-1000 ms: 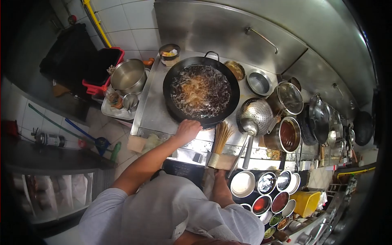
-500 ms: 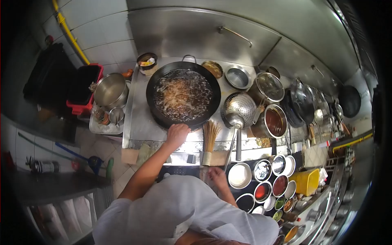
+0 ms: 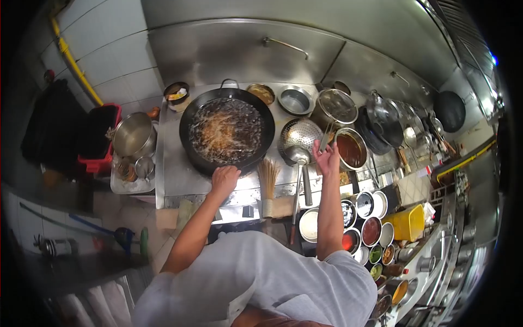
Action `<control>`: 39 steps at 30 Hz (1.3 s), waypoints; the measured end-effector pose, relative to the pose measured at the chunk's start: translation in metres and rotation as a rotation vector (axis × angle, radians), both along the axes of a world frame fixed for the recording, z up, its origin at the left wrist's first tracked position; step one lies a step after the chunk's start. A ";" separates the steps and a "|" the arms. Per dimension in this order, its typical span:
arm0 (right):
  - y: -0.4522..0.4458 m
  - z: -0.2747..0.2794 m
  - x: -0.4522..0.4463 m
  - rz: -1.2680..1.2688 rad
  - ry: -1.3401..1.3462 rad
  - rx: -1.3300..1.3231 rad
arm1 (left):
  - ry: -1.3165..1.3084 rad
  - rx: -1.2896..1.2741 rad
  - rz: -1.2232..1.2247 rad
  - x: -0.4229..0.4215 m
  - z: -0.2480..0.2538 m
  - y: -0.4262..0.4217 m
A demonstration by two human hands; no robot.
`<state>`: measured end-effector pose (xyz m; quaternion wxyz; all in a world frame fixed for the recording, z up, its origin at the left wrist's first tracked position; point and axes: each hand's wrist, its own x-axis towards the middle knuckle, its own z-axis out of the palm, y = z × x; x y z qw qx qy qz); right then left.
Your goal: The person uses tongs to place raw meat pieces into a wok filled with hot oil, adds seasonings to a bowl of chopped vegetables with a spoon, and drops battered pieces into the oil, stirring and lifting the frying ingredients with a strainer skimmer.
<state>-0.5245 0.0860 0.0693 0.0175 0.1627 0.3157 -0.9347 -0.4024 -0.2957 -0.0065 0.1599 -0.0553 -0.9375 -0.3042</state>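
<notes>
A large black wok (image 3: 188, 143) stands on the steel stove, filled with bubbling dark oil and browned food in the middle. My left hand (image 3: 225, 181) is closed at its near rim, fingers curled over the edge; any handle there is hidden. My right hand (image 3: 328, 159) is raised, palm up with fingers apart, just below the short handle (image 3: 327, 136) of a mesh strainer (image 3: 338, 106) lying over a pot. Whether the fingertips touch that handle I cannot tell. Beside this hand are a perforated skimmer (image 3: 300, 133) with a ladle (image 3: 298, 155) on it and a pot of dark red sauce (image 3: 351, 150).
A bamboo brush (image 3: 268, 180) stands right of the wok. Behind are a metal bowl (image 3: 296, 100) and a small pan (image 3: 260, 94). Several seasoning containers (image 3: 372, 231) and a yellow bin (image 3: 406, 222) are at right. A steel pot (image 3: 132, 136) sits at left.
My right hand has risen from near my waist, forward and to the right, up to the strainer's handle, and its fingers have spread. My left hand stays on the wok. The camera view has shifted slightly.
</notes>
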 end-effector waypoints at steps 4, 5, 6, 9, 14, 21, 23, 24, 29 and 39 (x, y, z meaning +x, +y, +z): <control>0.049 -0.072 -0.064 0.366 0.106 -0.319 | 0.076 -0.089 -0.002 0.003 0.010 0.000; 0.043 -0.063 -0.062 0.227 0.065 -0.162 | 0.064 -0.077 -0.015 0.003 0.010 0.000; 0.040 -0.053 -0.058 0.085 0.027 -0.002 | 0.052 -0.063 -0.031 0.003 0.010 0.000; -0.011 -0.009 -0.004 -0.015 0.006 0.287 | 0.051 -0.061 -0.013 0.001 0.005 0.000; -0.066 0.006 0.085 0.119 0.042 0.592 | 0.051 -0.061 0.014 0.001 -0.004 0.000; -0.077 -0.005 0.101 0.523 -0.052 0.958 | 0.017 -0.101 -0.009 0.002 0.006 0.000; -0.077 -0.012 0.092 0.557 -0.039 1.003 | 0.016 -0.103 -0.014 0.001 0.005 0.000; -0.077 -0.015 0.087 0.592 -0.023 1.049 | 0.053 -0.094 -0.011 0.001 0.005 0.000; -0.083 -0.009 0.071 0.649 -0.025 1.068 | 0.066 -0.064 -0.010 0.002 0.003 0.000; -0.077 -0.015 0.050 0.768 -0.141 0.837 | 0.125 -0.067 0.007 0.002 -0.001 0.000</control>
